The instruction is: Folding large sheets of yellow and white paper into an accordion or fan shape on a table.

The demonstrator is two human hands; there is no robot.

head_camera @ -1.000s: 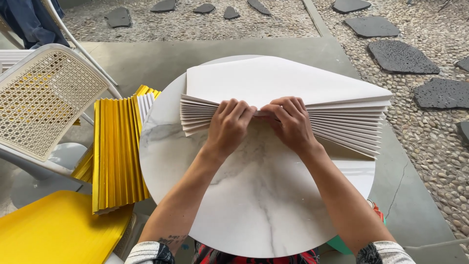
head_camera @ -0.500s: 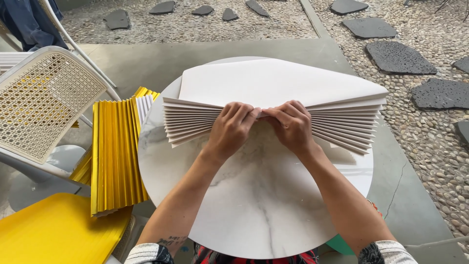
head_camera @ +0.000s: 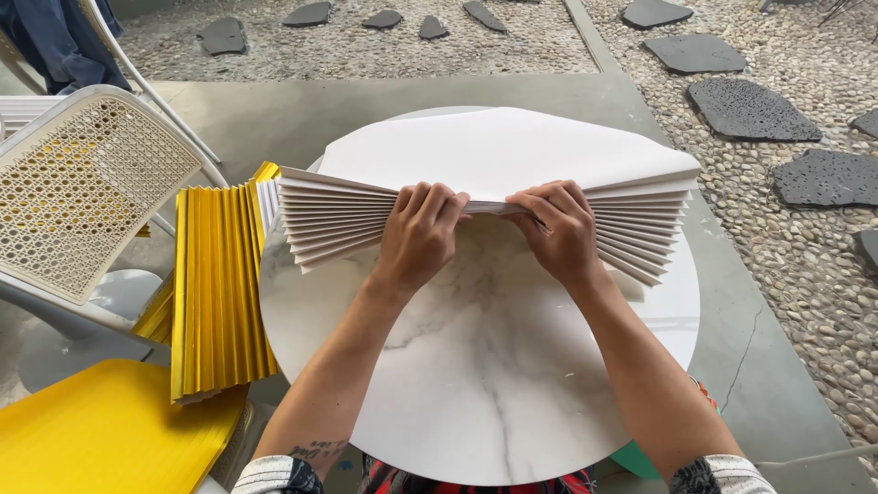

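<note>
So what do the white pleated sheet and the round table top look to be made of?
White pleated sheet: paper or thin card, matte; its accordion folds hold sharp creases. Round table top: looks like marble or a marble-look slab, white with grey veins and a smooth, slightly glossy finish; which one, I cannot tell.

Both forearms reach forward from the bottom edge and come closer together toward the hands. The left hand [head_camera: 419,236] and right hand [head_camera: 556,229] are side by side, knuckles up, fingers curled down and pinching closed.
</note>
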